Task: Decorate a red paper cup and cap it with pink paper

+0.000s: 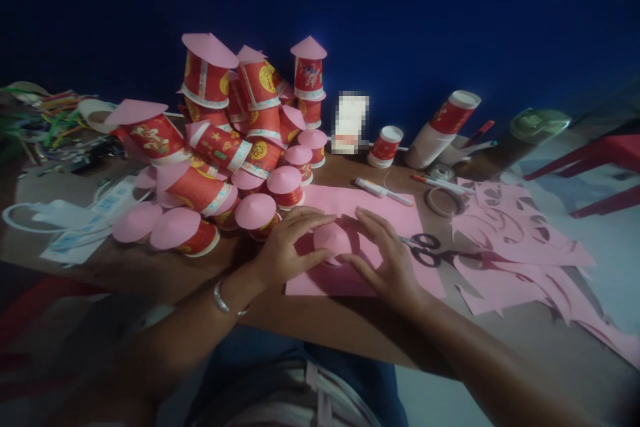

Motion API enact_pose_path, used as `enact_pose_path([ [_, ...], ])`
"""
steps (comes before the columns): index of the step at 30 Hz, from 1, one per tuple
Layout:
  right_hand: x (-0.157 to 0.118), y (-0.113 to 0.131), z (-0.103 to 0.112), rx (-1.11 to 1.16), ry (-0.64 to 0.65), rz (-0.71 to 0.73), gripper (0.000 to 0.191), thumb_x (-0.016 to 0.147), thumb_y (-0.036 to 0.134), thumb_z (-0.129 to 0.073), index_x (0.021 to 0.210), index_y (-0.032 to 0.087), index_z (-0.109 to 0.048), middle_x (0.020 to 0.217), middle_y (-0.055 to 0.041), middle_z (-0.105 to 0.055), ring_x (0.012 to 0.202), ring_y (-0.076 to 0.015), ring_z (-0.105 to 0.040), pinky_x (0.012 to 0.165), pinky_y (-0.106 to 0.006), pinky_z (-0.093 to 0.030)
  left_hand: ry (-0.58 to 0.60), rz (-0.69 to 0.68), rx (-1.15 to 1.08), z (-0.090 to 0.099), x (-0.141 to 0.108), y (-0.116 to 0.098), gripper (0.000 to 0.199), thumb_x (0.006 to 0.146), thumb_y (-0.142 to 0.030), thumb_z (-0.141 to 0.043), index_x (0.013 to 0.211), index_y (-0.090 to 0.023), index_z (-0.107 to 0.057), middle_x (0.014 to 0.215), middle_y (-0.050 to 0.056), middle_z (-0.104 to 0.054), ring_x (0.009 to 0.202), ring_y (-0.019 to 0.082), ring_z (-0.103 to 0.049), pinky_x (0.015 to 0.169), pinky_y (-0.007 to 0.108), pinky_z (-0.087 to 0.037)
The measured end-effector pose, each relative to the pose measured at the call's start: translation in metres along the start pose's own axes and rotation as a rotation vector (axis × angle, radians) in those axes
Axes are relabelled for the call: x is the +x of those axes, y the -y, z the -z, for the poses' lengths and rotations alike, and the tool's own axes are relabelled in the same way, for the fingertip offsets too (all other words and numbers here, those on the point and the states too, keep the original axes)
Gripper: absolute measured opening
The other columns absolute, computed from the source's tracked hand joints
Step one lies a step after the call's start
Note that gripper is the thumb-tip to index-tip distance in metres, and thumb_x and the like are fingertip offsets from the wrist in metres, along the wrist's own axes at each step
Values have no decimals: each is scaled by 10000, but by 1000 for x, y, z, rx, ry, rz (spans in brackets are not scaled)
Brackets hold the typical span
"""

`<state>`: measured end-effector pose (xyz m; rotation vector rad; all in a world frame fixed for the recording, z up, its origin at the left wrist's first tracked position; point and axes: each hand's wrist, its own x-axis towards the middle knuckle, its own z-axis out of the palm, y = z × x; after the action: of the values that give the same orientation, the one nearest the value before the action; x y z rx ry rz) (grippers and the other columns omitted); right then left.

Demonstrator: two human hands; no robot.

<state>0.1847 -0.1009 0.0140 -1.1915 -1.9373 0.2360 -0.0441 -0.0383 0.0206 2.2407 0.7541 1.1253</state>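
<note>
A pink paper cone (333,240) sits over the pink paper sheet (305,283), close to the table's front edge. My left hand (290,243) curves round the cone's left side, its fingertips and thumb touching the rim. On the right, my right hand (383,253) is spread with thumb and fingers apart, beside the cone and holding nothing. What lies under the cone is mostly hidden. Scissors (425,250) with dark handles lie just right of my right hand.
Red cups with pink cone tops (193,190) are piled at the left. Pink paper scraps (520,233) cover the right. Behind stand a small red cup (385,147), stacked cups (443,127) and markers (383,191); tape (444,201) lies near the scissors.
</note>
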Motion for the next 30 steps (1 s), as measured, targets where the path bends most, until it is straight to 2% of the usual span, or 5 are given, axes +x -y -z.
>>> enact_pose_path([
  [4,0,3,0,-32,-10,48,701,970,341,-670,1590,298,-347,1469,-156,-573,1382,-337,-553,1089,-569,-533,-27,-46,68,1,0,-4,544,834,-378,-802,1348,-275,-656,1265,84,-737,1199,276,-647,1080,482,-506],
  [13,2,1,-5,-103,-76,76,751,961,340,-686,1607,284,-305,1396,-148,-643,1309,-314,-602,1053,-538,-556,-57,-77,148,-2,-3,-3,462,862,-354,-775,1305,-253,-689,1230,89,-748,1187,262,-666,1055,436,-528],
  [23,1,1,-4,-91,-36,49,803,945,350,-712,1618,299,-277,1375,-126,-676,1306,-323,-603,1090,-578,-513,-44,-65,120,-1,-4,-3,455,847,-337,-785,1287,-263,-696,1216,85,-753,1179,261,-673,1052,441,-533],
  [26,1,3,-2,-69,-32,27,798,949,356,-705,1620,311,-275,1400,-129,-653,1325,-320,-592,1088,-562,-519,-53,11,37,0,-5,-4,496,847,-336,-781,1326,-268,-672,1295,95,-718,1237,270,-638,1098,463,-497],
  [30,2,5,0,-32,8,23,791,970,368,-669,1632,301,-241,1430,-135,-627,1362,-322,-559,1117,-566,-492,-83,269,-311,-5,-5,-1,441,916,-335,-708,1340,-243,-631,1369,117,-670,1289,253,-605,1102,429,-471],
])
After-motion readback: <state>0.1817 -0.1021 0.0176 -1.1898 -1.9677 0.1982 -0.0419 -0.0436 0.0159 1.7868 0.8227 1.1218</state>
